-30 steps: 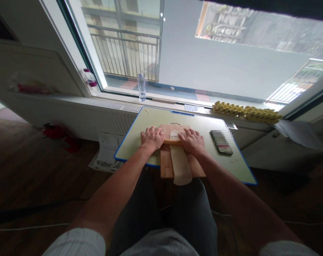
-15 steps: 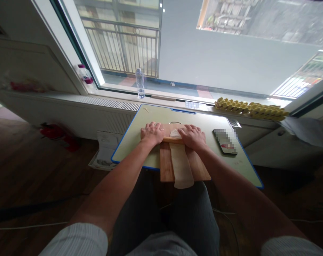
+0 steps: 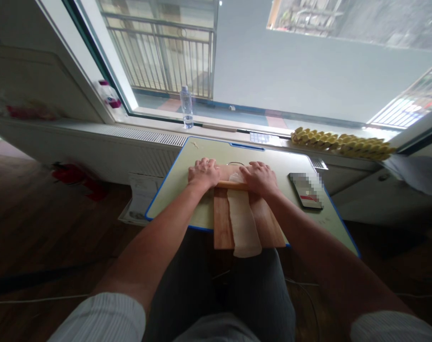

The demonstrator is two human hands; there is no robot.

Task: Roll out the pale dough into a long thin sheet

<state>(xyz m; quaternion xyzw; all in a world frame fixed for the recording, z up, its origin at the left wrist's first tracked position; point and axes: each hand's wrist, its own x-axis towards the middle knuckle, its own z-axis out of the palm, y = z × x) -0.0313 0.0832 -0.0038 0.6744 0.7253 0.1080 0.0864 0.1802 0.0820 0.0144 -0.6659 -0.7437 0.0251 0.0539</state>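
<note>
A wooden rolling pin lies crosswise over a long pale strip of dough. My left hand is closed over the pin's left end, and my right hand is closed over its right end. Both palms press from above, hiding the pin's ends. Under the dough is a wooden cutting board, its near edge jutting past the table. The dough's near end reaches slightly over that edge; its far end shows just beyond the pin, partly behind my right hand.
The light green folding table has a blue rim. A phone lies to the right on it. Along the windowsill stand a clear bottle and yellow egg cartons. A red fire extinguisher is on the floor at left.
The view has shifted slightly. Both hands stay on the rolling pin, which remains near the far part of the dough strip with little visible movement.
</note>
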